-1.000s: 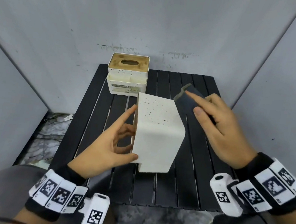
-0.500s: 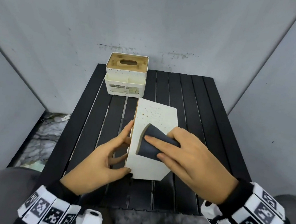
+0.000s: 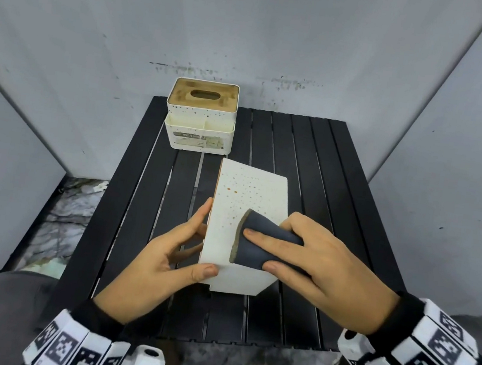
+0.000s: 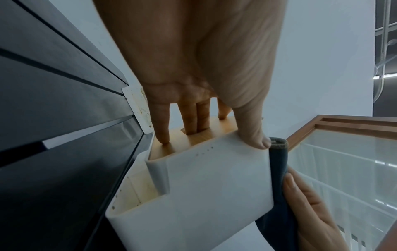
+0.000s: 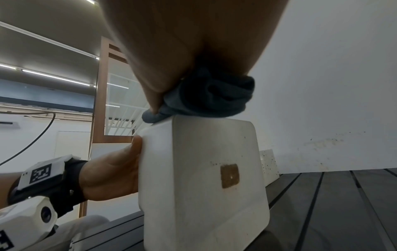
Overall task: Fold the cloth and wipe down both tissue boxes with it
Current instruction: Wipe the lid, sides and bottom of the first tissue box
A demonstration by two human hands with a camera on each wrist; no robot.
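Hands: my left hand (image 3: 162, 259) grips the tipped tissue box (image 3: 251, 189), my right hand (image 3: 323, 269) clutches the folded cloth (image 3: 257, 250) on its top face, beside it a second ago. Can't read far tissue box (image 3: 199, 114) label (image 3: 197, 141).

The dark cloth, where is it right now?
In the head view the dark cloth sits under the right hand, pressed on the near tissue box that the left hand holds.
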